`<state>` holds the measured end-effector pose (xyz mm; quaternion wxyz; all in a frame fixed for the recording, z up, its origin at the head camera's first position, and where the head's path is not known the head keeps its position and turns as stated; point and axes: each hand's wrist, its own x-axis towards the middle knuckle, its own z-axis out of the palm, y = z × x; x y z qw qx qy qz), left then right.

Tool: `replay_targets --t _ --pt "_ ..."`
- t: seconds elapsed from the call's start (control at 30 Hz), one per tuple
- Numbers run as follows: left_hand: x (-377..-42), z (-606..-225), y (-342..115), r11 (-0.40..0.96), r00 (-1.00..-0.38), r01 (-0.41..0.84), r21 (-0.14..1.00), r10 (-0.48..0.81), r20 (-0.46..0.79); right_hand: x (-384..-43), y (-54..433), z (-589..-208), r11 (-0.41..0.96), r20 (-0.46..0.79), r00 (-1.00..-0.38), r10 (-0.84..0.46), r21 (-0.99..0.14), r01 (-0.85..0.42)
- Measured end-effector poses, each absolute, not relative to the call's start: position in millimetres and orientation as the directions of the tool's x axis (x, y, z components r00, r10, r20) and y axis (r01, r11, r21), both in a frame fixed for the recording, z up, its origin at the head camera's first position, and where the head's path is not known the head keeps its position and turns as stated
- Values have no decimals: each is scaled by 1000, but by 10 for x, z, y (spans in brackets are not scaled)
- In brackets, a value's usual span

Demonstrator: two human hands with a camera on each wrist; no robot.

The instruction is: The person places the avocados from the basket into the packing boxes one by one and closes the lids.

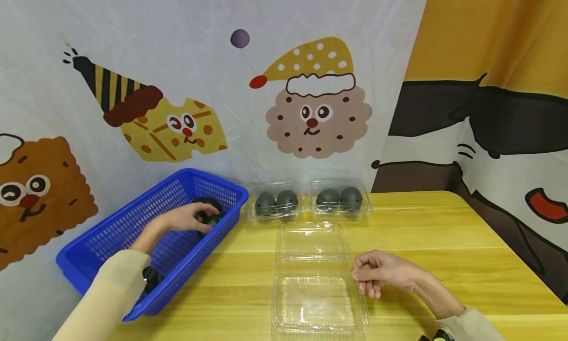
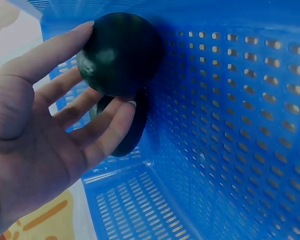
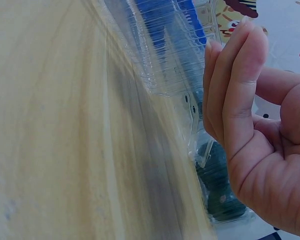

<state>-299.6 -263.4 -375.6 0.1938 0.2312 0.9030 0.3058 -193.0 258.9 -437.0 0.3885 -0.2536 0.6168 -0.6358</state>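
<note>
My left hand (image 1: 188, 218) reaches into the blue basket (image 1: 128, 227) at its far right end. Thumb and fingers hold a dark green, round, smooth fruit (image 2: 121, 54); a second dark fruit (image 2: 122, 130) lies behind it, partly hidden by the fingers. My right hand (image 1: 386, 272) is at the right edge of a clear plastic clamshell box (image 1: 317, 296), which lies unfolded on the table. Its fingers are loosely bent, with the thumb tip close to the rim; whether they touch it I cannot tell. Nothing shows in the right palm (image 3: 270, 165).
Two closed clear boxes, left (image 1: 275, 200) and right (image 1: 339, 199), stand at the back of the wooden table (image 1: 421, 232), two dark egg-shaped fruits in each. A dark object (image 1: 152, 279) lies near the basket's front end. Behind hangs a printed curtain (image 1: 199, 25).
</note>
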Motion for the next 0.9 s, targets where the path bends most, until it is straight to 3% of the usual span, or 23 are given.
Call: replay_targets --t 0.23,0.57,0.9 --pt "-2973 -3755 -2631 734 -821 248 633 505 -265 -1933 2582 -4366 70 -164 -570 -805 -981 183" --pt "-2921 -3752 -2641 727 -782 58 684 459 -422 -1928 2576 -4346 85 -175 -572 -801 -980 180" --pt "-2907 -3718 -2624 742 -786 51 669 443 -432 -1919 2578 -4347 90 -172 -575 -800 -982 168"
